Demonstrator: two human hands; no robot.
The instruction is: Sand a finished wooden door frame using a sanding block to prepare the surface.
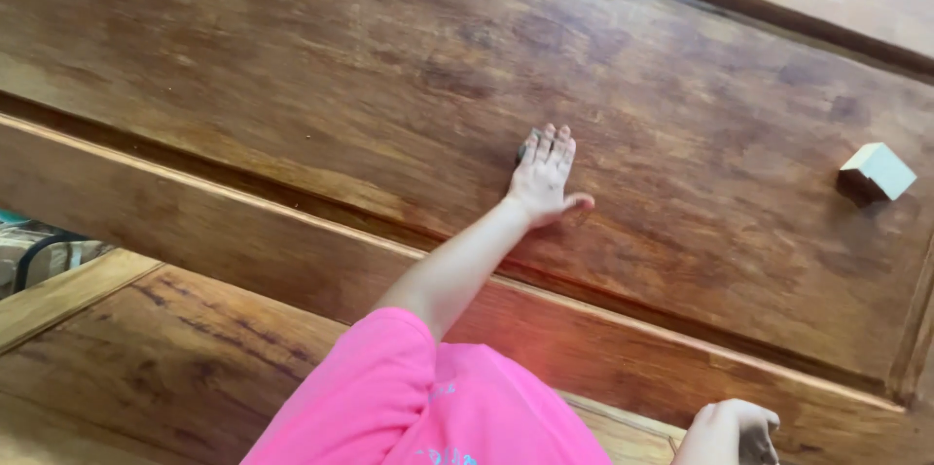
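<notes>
My left hand [545, 173] reaches out from a pink sleeve [389, 397] and lies flat against a large brown wooden drawer front [341, 66]. Its fingers are together and the thumb sticks out to the right. A small dark object [522, 150] peeks out from under the fingertips; what it is I cannot tell. My right hand [732, 431] sits at the bottom edge of the view, curled into a fist by the lower wooden rail [632, 348], with nothing visible in it.
A pale square knob [878, 172] juts from the drawer front at the right. Another wooden panel [136, 348] lies below at the left. A dark curved strap or cable [39, 253] shows at the far left edge.
</notes>
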